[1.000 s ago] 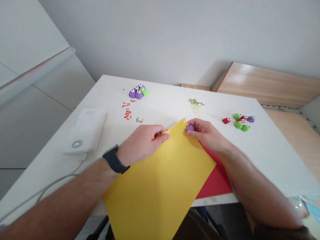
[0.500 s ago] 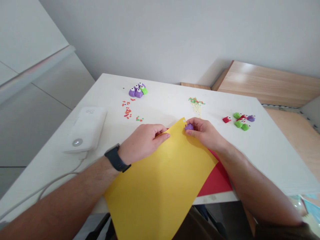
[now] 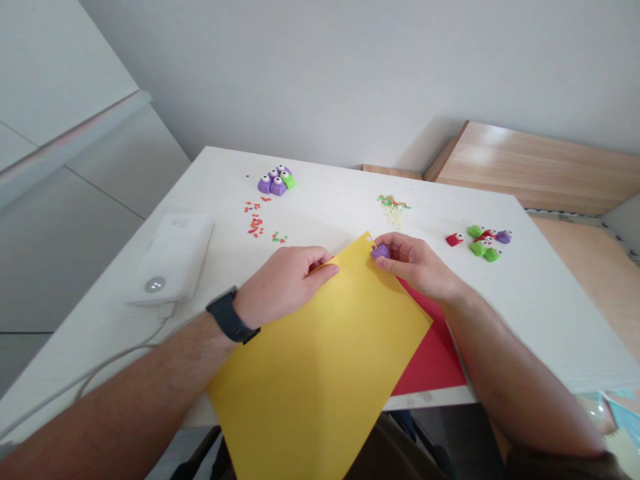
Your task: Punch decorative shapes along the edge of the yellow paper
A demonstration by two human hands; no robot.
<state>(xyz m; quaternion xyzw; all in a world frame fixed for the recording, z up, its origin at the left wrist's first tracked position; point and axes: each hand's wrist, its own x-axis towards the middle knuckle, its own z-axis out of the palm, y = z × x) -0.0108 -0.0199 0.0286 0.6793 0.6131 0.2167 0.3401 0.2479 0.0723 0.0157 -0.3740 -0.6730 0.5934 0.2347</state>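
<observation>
white box [image 3: 173, 257] with round grey button on left side of table [image 3: 330, 217], pale cable [image 3: 117, 357] running from its near end to lower left. white cabinet [image 3: 100, 207] beyond, far left. plain pale wall [image 3: 320, 80] behind. wooden board [image 3: 540, 157] at back right, light wood surface [image 3: 583, 260] below it. bluish item [image 3: 627, 420] lower right, cut off, unclear.

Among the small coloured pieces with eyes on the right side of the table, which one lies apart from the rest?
The red piece closest to the right hand: a visible gap separates it from the mixed-colour cluster farther right.
</observation>
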